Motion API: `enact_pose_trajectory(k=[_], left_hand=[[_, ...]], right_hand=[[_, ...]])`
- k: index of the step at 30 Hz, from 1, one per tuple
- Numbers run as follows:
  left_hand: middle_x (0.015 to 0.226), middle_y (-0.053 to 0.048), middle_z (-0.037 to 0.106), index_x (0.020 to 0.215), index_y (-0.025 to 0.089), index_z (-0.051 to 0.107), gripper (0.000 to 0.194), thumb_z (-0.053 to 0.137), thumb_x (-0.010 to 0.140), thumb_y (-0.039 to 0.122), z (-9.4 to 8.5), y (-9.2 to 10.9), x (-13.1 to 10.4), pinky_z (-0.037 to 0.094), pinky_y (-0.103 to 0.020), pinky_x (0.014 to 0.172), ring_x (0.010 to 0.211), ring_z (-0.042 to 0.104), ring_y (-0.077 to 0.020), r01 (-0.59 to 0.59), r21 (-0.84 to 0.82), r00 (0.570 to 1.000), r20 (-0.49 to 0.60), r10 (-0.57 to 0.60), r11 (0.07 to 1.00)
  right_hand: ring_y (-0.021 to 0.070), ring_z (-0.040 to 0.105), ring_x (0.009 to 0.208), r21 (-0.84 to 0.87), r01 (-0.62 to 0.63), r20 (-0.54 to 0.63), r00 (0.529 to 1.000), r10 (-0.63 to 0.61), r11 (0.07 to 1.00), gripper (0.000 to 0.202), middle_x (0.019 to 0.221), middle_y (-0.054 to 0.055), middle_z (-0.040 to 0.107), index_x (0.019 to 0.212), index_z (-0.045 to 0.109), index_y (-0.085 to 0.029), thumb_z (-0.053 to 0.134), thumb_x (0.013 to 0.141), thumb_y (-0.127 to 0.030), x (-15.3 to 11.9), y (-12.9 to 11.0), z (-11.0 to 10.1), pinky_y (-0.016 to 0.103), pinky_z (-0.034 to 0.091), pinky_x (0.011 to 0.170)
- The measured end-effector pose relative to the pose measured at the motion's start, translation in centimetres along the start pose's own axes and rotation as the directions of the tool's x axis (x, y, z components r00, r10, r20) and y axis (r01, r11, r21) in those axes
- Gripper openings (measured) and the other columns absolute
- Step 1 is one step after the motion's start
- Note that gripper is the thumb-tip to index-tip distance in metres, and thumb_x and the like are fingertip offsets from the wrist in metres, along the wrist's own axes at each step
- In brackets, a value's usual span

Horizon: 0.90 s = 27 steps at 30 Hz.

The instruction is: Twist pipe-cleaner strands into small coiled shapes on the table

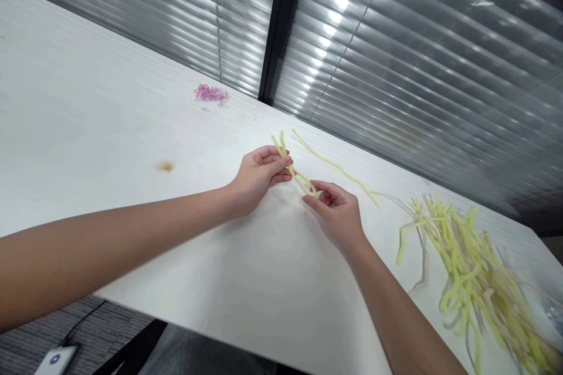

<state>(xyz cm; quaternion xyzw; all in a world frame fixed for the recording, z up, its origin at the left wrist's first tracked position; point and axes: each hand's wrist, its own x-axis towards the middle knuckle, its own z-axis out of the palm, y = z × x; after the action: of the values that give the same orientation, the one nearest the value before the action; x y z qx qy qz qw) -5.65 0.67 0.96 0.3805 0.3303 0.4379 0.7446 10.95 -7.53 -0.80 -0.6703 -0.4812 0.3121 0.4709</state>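
Observation:
A yellow pipe cleaner [301, 179] is bent into a narrow loop between my two hands, over the white table. My left hand [264, 173] pinches it where the strands come together, and two loose ends stick up past the fingers. At the rounded end of the loop, the thumb and fingertips of my right hand [336, 205] are closed on it. Just beyond my hands lies a separate long, nearly straight yellow pipe cleaner [336, 165].
To the right spreads a tangled pile of yellow and beige pipe cleaners [461, 258]. A small heap of pink and purple loops [211, 93] lies near the table's [109, 111] back edge. Behind it stand windows with blinds [373, 70]. A brown stain [166, 166] marks the tabletop.

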Motion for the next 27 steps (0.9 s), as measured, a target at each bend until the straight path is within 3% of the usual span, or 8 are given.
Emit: enact_pose_trajectory(k=[5,12,18,23,27], left_hand=[[0.076,-0.002,0.063,0.086,0.014,0.061,0.027,0.076,0.068,0.027,-0.21,-0.32,0.11,0.051,-0.021,0.07,0.069,0.062,-0.0085,-0.031,0.012,0.999,0.024,0.031,0.999],[0.077,-0.002,0.063,0.093,0.015,0.065,0.032,0.077,0.067,0.03,-0.17,-0.33,0.0,0.051,-0.023,0.071,0.071,0.06,-0.0087,-0.04,0.057,0.999,0.018,0.039,0.998],[0.086,-0.003,0.064,0.086,0.016,0.066,0.028,0.078,0.065,0.031,-0.21,-0.49,0.09,0.048,-0.021,0.07,0.08,0.059,-0.0097,-0.072,0.093,0.997,0.004,0.072,0.993],[0.087,-0.004,0.064,0.088,0.015,0.067,0.028,0.077,0.067,0.031,-0.3,-0.38,0.07,0.049,-0.022,0.074,0.079,0.059,-0.0098,-0.05,0.064,0.999,0.021,0.049,0.997],[0.08,-0.003,0.063,0.092,0.015,0.068,0.031,0.077,0.066,0.03,-0.28,-0.29,0.04,0.05,-0.023,0.076,0.071,0.059,-0.0081,-0.013,0.058,0.999,0.03,0.012,0.998]], right_hand=[[0.008,0.041,0.059,0.054,-0.038,0.029,0.999,0.036,0.998,0.033,0.064,-0.002,0.049,0.087,0.072,-0.02,0.081,0.06,-0.035,0.16,0.09,-0.28,0.024,0.037,0.057],[0.0091,0.046,0.062,0.066,0.036,0.026,0.999,-0.038,0.997,0.017,0.069,0.0,0.056,0.076,0.073,-0.021,0.078,0.064,-0.03,0.12,0.29,-0.19,0.025,0.039,0.058],[0.0091,0.047,0.061,0.06,0.052,0.034,0.998,-0.054,0.997,0.008,0.069,0.0,0.056,0.072,0.073,-0.021,0.075,0.067,-0.028,0.09,0.04,-0.24,0.024,0.038,0.057],[0.0095,0.048,0.062,0.078,0.022,0.023,0.999,-0.024,0.997,0.012,0.072,0.001,0.059,0.074,0.072,-0.02,0.075,0.067,-0.03,0.16,0.03,-0.27,0.025,0.04,0.058],[0.009,0.048,0.061,0.207,-0.016,-0.041,0.999,0.025,0.978,0.023,0.069,0.001,0.06,0.082,0.072,-0.019,0.078,0.064,-0.032,0.23,-0.1,-0.45,0.024,0.041,0.058]])
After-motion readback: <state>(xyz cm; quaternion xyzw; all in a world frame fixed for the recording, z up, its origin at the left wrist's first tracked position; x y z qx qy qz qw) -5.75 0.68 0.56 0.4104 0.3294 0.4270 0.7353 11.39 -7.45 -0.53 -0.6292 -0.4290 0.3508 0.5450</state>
